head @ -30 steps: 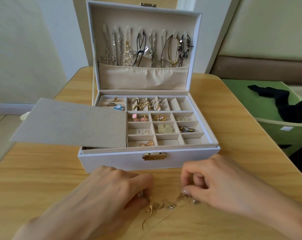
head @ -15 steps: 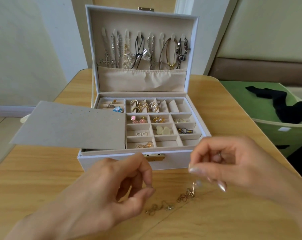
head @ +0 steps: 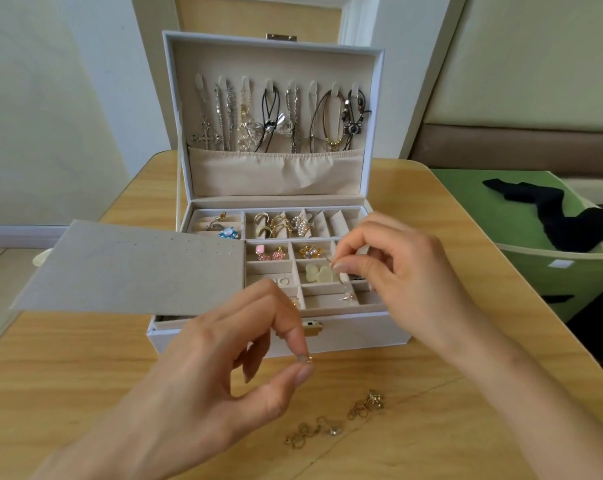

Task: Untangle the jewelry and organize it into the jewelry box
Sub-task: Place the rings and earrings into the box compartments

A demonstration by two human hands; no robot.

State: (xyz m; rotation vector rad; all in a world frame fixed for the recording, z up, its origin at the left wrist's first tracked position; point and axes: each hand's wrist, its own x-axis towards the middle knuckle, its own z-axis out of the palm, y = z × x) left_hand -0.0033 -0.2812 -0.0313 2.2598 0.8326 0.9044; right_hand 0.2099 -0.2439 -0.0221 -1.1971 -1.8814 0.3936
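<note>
The white jewelry box (head: 355,337) stands open on the table, necklaces (head: 279,119) hanging in its lid, earrings and rings in its tray compartments. My right hand (head: 400,275) is raised over the tray's right side and pinches a small gold earring (head: 345,289) that dangles above a front compartment. My left hand (head: 231,368) hovers in front of the box's clasp and pinches a tiny earring piece (head: 306,358) between thumb and forefinger. More tangled gold jewelry (head: 338,419) lies on the table in front of the box.
A grey earring card (head: 134,268) lies across the box's left half and overhangs it to the left. The wooden table (head: 68,368) carries everything. A green bin (head: 535,244) with a black cloth stands off the table's right edge.
Both hands rose from the table. The right hand lifted an earring out of the tangle and carried it up over the tray. The left hand came up pinching a small piece.
</note>
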